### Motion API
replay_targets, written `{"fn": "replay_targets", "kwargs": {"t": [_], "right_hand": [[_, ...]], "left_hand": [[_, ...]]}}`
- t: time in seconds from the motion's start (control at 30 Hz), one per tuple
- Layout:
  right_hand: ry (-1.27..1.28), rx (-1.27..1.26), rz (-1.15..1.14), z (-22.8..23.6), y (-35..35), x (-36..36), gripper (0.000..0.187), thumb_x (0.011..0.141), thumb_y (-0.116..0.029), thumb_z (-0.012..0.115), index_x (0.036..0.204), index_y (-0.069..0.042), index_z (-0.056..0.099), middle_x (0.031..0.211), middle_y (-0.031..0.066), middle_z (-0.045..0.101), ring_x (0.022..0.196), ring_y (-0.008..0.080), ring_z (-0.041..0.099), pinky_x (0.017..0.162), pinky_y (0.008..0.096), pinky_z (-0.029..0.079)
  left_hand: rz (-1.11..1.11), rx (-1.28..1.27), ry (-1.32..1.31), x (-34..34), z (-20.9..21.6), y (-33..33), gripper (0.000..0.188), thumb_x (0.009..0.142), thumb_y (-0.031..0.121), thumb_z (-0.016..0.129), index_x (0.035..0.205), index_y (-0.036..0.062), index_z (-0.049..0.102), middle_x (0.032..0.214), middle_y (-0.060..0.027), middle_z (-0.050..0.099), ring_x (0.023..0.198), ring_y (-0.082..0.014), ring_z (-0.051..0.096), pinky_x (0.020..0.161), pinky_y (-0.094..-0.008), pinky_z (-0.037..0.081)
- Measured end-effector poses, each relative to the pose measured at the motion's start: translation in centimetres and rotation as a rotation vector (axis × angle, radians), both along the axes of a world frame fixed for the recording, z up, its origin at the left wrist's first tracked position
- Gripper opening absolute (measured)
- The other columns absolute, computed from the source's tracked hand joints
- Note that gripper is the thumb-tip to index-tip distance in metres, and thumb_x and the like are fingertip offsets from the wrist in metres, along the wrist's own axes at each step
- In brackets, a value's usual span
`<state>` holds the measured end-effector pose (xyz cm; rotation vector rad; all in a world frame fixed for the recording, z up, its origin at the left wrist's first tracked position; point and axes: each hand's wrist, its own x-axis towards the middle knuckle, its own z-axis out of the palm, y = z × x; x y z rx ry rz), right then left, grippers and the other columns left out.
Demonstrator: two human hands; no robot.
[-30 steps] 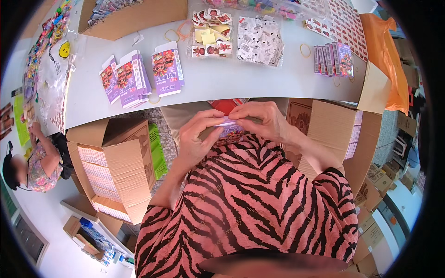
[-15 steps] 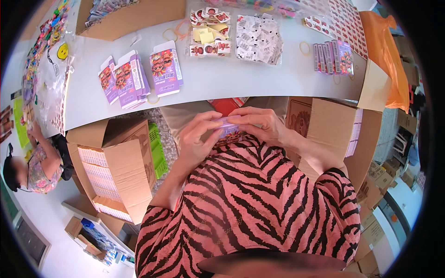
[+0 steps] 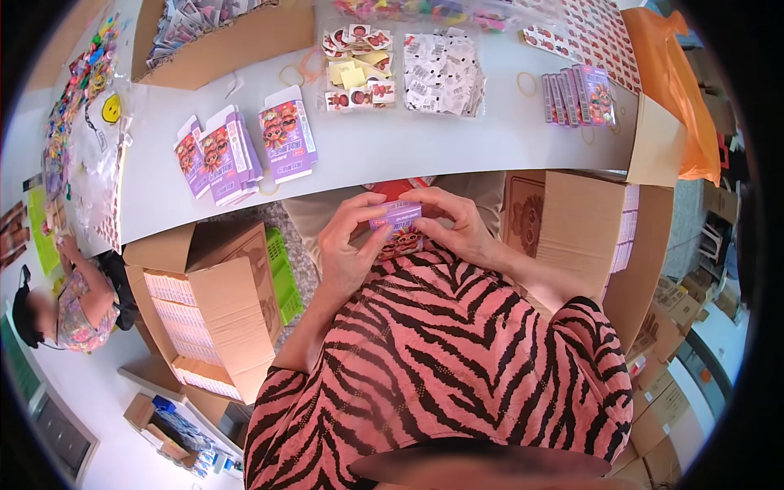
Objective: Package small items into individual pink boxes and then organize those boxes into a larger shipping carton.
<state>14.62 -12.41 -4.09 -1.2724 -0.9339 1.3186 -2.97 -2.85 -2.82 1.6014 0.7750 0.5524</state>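
Observation:
A small purple printed box (image 3: 398, 219) is held close to my chest, below the table's near edge. My left hand (image 3: 347, 241) grips its left side, thumb on the front and fingers along the top edge. On the right side, my right hand (image 3: 453, 219) pinches it between thumb and fingers. The lower part of the box lies against my striped shirt. On the table ahead to the left are flat purple boxes in a fanned stack (image 3: 229, 155), with another pile (image 3: 286, 139) beside it. A row of filled purple boxes (image 3: 576, 95) stands at the right.
Clear bags of picture cards (image 3: 359, 96) and white sachets (image 3: 441, 77) lie mid-table. A carton of packets (image 3: 224, 61) sits at the back left. Open cartons with packed boxes flank me, left (image 3: 233, 318) and right (image 3: 576, 220). Another person (image 3: 82, 306) works at far left.
The fingers of both hands have moved apart, and more of the box's front now shows between them. Both hands still hold it. The whole view has shifted slightly.

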Motion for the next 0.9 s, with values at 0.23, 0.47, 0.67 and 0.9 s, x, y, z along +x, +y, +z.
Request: {"fn": "replay_targets", "kwargs": {"t": [0.23,0.47,0.67,0.9], "right_hand": [[-0.387,0.278,0.012,-0.8,0.9,0.5,0.026,0.078,0.002,0.065,0.103,-0.002,0.059,0.108,0.0141,0.059,0.097,0.0254,0.060,0.082,0.0312,0.050],[-0.010,0.107,-0.034,-1.1,1.1,0.1,0.017,0.082,0.002,0.062,0.099,0.000,0.058,0.109,0.0100,0.059,0.098,0.0186,0.059,0.084,0.0296,0.049],[0.005,0.144,-0.087,-2.6,0.8,-1.1,0.033,0.089,-0.010,0.056,0.121,-0.002,0.051,0.106,0.0037,0.058,0.096,0.0088,0.054,0.083,0.0251,0.046],[-0.054,0.107,-0.072,2.9,1.1,3.7,0.035,0.091,-0.010,0.054,0.125,-0.003,0.049,0.104,0.0059,0.062,0.095,0.0078,0.056,0.082,0.0232,0.046]], "left_hand": [[0.035,0.000,-0.013,0.1,-0.3,0.0,0.024,0.075,-0.008,0.067,0.097,-0.0014,0.061,0.110,-0.0137,0.057,0.098,-0.0188,0.060,0.082,-0.0284,0.054],[0.061,-0.214,-0.089,0.4,-0.5,-0.2,0.025,0.075,-0.008,0.066,0.099,-0.0020,0.059,0.109,-0.0137,0.058,0.100,-0.0189,0.059,0.084,-0.0283,0.051],[0.091,-0.097,-0.053,0.5,-0.9,0.4,0.019,0.079,-0.009,0.061,0.096,-0.0023,0.060,0.106,-0.0139,0.058,0.097,-0.0203,0.058,0.087,-0.0298,0.047],[-0.037,-0.045,-0.147,4.9,1.5,2.1,0.015,0.082,-0.008,0.059,0.096,-0.0037,0.059,0.107,-0.0124,0.058,0.099,-0.0177,0.057,0.087,-0.0280,0.046]]}}
